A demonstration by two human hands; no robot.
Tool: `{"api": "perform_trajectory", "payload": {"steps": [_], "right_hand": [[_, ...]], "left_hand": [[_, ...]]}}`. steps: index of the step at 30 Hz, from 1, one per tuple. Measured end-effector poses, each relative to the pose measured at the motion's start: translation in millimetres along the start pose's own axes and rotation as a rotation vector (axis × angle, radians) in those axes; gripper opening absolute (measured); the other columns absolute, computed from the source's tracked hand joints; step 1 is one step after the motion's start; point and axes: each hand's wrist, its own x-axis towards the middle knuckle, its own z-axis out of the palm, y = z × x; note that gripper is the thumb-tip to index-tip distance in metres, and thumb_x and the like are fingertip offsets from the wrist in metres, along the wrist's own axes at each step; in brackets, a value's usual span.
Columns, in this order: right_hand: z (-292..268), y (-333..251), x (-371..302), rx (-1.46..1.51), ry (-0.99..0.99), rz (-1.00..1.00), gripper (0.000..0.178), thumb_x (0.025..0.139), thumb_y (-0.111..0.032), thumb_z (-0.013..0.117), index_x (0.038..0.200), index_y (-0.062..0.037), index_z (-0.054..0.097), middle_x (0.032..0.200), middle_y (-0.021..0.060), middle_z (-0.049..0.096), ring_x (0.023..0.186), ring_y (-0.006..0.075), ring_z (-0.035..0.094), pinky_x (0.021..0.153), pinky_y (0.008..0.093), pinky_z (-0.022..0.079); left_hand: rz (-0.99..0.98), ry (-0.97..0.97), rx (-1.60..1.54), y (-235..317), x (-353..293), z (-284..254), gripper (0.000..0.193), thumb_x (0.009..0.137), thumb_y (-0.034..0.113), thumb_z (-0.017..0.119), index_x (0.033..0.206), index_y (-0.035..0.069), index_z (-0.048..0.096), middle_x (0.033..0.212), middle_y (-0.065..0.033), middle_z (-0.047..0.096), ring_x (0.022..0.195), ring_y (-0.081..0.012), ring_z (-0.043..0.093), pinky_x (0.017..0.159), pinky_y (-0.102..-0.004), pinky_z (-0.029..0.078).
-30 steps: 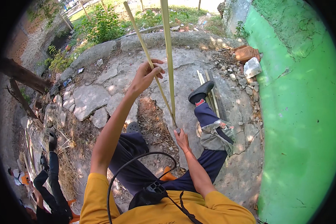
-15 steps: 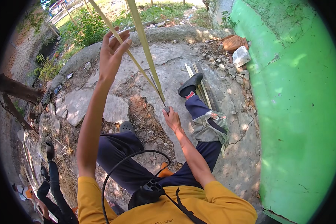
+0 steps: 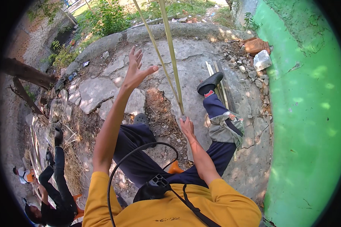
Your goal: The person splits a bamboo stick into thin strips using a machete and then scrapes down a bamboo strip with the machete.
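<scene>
While the right hand [image 3: 186, 128] closes around a dark handle [image 3: 183, 117] below two long strips [image 3: 171, 49], the left hand [image 3: 134, 75] spreads open—leaving them liable to sway or slip unsupported.

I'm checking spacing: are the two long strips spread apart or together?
Spread apart: the two long strips diverge upward from near the right hand, with pavement showing between them.
</scene>
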Motion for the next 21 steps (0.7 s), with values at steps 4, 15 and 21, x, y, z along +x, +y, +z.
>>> {"api": "perform_trajectory", "payload": {"steps": [4, 15, 21], "right_hand": [[-8.8, -8.7, 1.4, -0.052, -0.058, -0.003, 0.048, 0.095, -0.042, 0.058, 0.119, -0.0010, 0.057, 0.096, 0.0324, 0.068, 0.094, 0.0530, 0.063, 0.078, 0.0575, 0.049], [-22.2, -31.8, 2.7, 0.073, -0.009, -0.172, 0.043, 0.097, -0.039, 0.059, 0.113, 0.0002, 0.056, 0.082, 0.0298, 0.067, 0.083, 0.0515, 0.065, 0.070, 0.0557, 0.050], [-40.8, -107.7, 23.8, 0.126, -0.023, -0.252, 0.040, 0.098, -0.037, 0.058, 0.110, 0.0005, 0.054, 0.073, 0.0265, 0.065, 0.077, 0.0500, 0.065, 0.065, 0.0554, 0.049]], "left_hand": [[-0.164, -0.022, -0.021, -14.2, 6.1, 2.7, 0.129, 0.074, 0.054, 0.086, 0.158, 0.001, 0.004, 0.160, -0.0291, 0.023, 0.150, -0.0413, 0.025, 0.120, -0.0513, 0.031], [0.144, -0.012, -0.077, 11.8, 20.3, -3.4, 0.067, 0.099, 0.034, 0.065, 0.150, 0.002, 0.035, 0.140, -0.0233, 0.056, 0.129, -0.0312, 0.057, 0.109, -0.0414, 0.048], [0.334, 0.152, -0.129, 17.0, 20.1, -37.7, 0.099, 0.093, 0.068, 0.053, 0.158, 0.004, 0.015, 0.158, -0.0272, 0.029, 0.149, -0.0376, 0.030, 0.122, -0.0526, 0.027]]}}
